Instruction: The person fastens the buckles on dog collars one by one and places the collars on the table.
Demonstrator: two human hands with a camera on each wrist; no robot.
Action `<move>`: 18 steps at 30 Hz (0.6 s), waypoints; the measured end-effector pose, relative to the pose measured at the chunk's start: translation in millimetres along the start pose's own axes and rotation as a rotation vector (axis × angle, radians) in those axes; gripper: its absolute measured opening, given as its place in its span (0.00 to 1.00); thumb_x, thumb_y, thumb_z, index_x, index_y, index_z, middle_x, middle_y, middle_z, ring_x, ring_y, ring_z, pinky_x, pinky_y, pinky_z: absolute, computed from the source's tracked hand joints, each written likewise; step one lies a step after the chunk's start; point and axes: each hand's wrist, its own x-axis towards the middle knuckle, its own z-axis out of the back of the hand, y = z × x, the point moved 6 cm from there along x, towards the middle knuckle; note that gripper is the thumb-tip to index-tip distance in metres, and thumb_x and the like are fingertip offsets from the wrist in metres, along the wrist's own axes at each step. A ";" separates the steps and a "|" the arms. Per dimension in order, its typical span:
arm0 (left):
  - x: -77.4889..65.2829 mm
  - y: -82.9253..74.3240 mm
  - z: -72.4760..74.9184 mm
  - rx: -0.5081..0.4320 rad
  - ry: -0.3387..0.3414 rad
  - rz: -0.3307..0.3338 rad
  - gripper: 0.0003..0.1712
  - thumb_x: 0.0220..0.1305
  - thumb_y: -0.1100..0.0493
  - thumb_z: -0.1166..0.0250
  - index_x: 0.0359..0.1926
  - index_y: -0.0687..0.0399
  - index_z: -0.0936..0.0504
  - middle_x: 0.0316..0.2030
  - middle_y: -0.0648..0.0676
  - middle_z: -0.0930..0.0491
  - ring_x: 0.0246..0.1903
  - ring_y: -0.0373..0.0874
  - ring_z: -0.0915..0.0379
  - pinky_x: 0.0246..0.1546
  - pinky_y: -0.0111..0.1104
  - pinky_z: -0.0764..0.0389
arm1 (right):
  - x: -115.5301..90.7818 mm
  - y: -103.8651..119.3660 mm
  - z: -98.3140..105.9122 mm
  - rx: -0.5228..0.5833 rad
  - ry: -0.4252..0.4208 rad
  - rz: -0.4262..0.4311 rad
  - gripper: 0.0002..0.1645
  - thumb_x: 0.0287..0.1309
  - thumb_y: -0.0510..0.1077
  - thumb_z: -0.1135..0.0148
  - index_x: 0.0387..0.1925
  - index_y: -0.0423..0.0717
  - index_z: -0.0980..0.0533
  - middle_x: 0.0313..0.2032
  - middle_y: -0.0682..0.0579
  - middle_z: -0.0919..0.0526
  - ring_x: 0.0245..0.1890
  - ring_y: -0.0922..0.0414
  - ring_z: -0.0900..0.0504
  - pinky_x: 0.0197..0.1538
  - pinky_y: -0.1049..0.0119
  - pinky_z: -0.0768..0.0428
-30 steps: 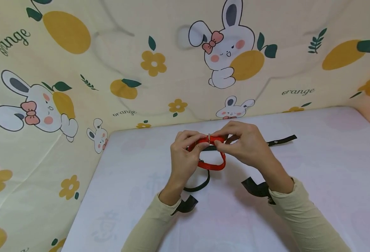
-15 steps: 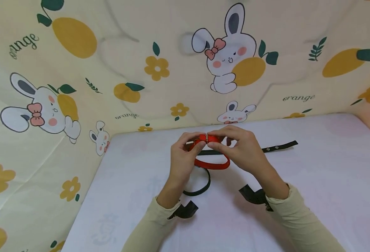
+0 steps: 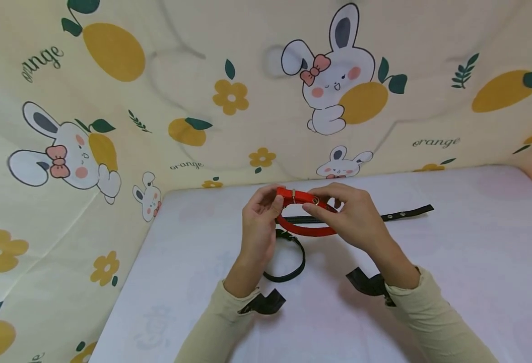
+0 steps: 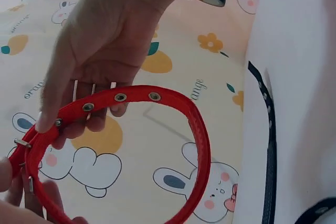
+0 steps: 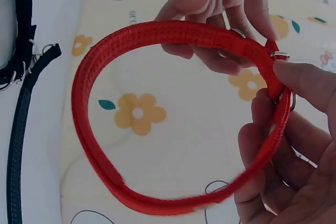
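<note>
A red collar with metal eyelets and a buckle forms a loop held up between both hands. My left hand pinches its left end near the buckle, the thumb in front. At the right, my right hand pinches the strap by an eyelet between thumb and fingers. In the left wrist view a row of eyelets shows along the red collar. The right wrist view shows the strap passed through the metal buckle. Behind and below lie a looped black collar and a straight black strap.
The white table meets a cream cloth backdrop printed with rabbits and oranges. Black bands stick out from the sleeve cuffs at both wrists.
My left hand has shifted left along the collar to the buckle end. My right hand has slid right, so the buckle and an eyelet are uncovered between them. The loop looks wider.
</note>
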 end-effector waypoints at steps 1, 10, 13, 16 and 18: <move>-0.2 -0.4 -0.1 -0.016 0.002 -0.001 0.11 0.68 0.68 0.40 0.49 0.58 0.19 0.43 0.49 0.18 0.46 0.41 0.23 0.50 0.27 0.22 | -0.2 0.0 0.6 -0.001 -0.003 0.000 0.16 0.54 0.50 0.25 0.44 0.50 0.14 0.35 0.55 0.14 0.33 0.57 0.26 0.31 0.66 0.27; -2.0 -0.3 -0.6 -0.052 -0.001 0.020 0.11 0.70 0.68 0.42 0.46 0.51 0.18 0.45 0.52 0.18 0.45 0.41 0.21 0.50 0.27 0.22 | -0.6 -0.1 2.7 0.006 0.001 -0.005 0.16 0.54 0.49 0.25 0.44 0.50 0.14 0.34 0.55 0.14 0.32 0.56 0.27 0.28 0.67 0.28; -1.4 0.2 0.7 -0.042 -0.020 0.024 0.11 0.69 0.68 0.41 0.48 0.53 0.17 0.45 0.51 0.17 0.45 0.41 0.21 0.52 0.28 0.22 | -0.2 0.1 3.7 0.005 0.000 -0.009 0.16 0.54 0.50 0.25 0.44 0.50 0.14 0.34 0.54 0.14 0.32 0.56 0.26 0.28 0.67 0.28; -0.2 0.4 2.2 -0.021 -0.033 0.029 0.12 0.69 0.69 0.41 0.50 0.58 0.18 0.43 0.49 0.16 0.44 0.41 0.19 0.54 0.30 0.22 | 0.3 0.2 5.2 0.006 0.001 -0.006 0.16 0.55 0.50 0.26 0.44 0.49 0.14 0.35 0.53 0.14 0.32 0.56 0.26 0.29 0.67 0.28; 0.7 0.7 2.8 -0.006 -0.034 0.032 0.12 0.68 0.69 0.40 0.51 0.60 0.18 0.41 0.48 0.15 0.43 0.40 0.18 0.55 0.32 0.22 | 0.6 0.2 6.4 0.006 0.009 -0.006 0.15 0.55 0.49 0.26 0.44 0.49 0.14 0.36 0.53 0.14 0.33 0.56 0.25 0.30 0.67 0.28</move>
